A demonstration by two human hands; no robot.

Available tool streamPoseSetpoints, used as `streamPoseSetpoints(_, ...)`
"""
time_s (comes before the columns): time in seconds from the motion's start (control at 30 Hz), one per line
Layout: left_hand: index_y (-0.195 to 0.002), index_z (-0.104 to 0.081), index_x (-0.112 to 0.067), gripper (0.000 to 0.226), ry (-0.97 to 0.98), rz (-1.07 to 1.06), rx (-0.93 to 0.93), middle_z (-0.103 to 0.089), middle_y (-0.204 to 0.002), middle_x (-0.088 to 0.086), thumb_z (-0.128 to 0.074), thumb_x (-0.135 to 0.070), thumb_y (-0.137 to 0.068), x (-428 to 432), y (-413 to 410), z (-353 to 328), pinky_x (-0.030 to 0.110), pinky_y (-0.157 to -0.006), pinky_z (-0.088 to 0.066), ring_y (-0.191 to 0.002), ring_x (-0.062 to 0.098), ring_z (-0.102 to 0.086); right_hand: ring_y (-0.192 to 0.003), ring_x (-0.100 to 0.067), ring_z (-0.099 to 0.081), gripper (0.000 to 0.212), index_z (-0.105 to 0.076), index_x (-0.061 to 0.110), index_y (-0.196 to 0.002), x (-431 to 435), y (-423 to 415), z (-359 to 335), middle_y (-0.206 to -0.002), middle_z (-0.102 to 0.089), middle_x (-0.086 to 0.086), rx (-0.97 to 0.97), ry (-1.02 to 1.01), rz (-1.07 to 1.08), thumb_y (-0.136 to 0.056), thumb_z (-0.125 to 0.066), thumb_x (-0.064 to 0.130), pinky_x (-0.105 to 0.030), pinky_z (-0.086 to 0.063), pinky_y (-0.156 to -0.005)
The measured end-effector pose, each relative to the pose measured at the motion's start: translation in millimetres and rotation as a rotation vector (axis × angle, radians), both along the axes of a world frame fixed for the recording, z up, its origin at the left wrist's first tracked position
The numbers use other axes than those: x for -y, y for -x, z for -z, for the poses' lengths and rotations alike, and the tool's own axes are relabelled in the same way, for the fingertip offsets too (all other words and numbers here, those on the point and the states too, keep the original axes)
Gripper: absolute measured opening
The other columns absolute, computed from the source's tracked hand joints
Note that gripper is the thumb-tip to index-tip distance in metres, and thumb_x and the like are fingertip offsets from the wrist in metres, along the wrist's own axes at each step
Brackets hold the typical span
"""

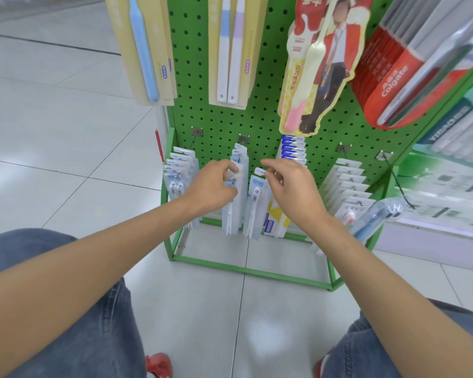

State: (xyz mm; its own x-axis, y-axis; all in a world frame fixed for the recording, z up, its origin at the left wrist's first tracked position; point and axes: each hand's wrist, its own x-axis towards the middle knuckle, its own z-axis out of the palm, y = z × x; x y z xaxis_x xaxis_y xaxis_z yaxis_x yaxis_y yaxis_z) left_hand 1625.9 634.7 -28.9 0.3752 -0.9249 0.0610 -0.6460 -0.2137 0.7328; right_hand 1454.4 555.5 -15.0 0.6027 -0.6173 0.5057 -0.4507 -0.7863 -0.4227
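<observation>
A green pegboard rack (260, 115) stands on the floor with toothbrush packs hung on hooks along its lowest row. My left hand (213, 188) grips the front of a row of clear toothbrush packs (231, 214) on the middle hook, fingers curled round their tops. My right hand (292, 186) pinches the top tab of a single clear toothbrush pack (254, 207), which hangs down just right of that row. Both forearms reach in from below.
More pack rows hang at the lower left (179, 173) and lower right (344, 186). Larger toothbrush cards (145, 47) and red Colgate packs (393, 75) hang above. The rack's green base frame (251, 271) sits on grey floor tiles; my knees and red shoes are below.
</observation>
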Motion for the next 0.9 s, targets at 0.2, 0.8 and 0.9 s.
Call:
streamPoseSetpoints(0.2, -0.125, -0.056, -0.027, 0.035, 0.005, 0.195, -0.1, -0.054, -0.112, -0.006, -0.068, -0.026, -0.091, -11.0, 20.5, -9.0, 0.021, -0.069, -0.044, -0.07, 0.003, -0.054, -0.072, 0.008, -0.052, 0.02, -0.074, 0.009, -0.107, -11.0, -2.1, -7.0, -0.088, -0.06, 0.006, 0.123, -0.15, -0.04, -0.095, -0.059, 0.007, -0.005, -0.035, -0.071)
streamPoseSetpoints(0.8, -0.112, -0.063, -0.011, 0.017, 0.069, 0.055, -0.673, -0.061, -0.078, 0.001, -0.062, -0.013, -0.095, -11.4, 25.2, -35.4, 0.019, -0.064, -0.051, -0.06, 0.007, -0.052, -0.042, 0.002, -0.045, 0.021, -0.067, 0.004, -0.087, -13.3, 1.5, -9.0, -0.056, -0.053, 0.005, 0.118, -0.798, -0.01, -0.096, -0.062, 0.023, -0.011, -0.037, -0.049)
streamPoseSetpoints(0.9, -0.111, -0.063, -0.01, 0.016, 0.107, -0.032, -0.739, -0.058, -0.065, -0.005, -0.061, -0.017, -0.096, -10.2, 17.9, -43.2, 0.019, -0.062, -0.051, -0.058, 0.007, -0.049, -0.043, -0.005, -0.041, 0.021, -0.063, 0.01, -0.079, -15.6, 4.8, -3.9, -0.054, -0.054, 0.003, -0.017, -0.86, -0.055, -0.094, -0.065, 0.024, -0.015, -0.034, -0.047)
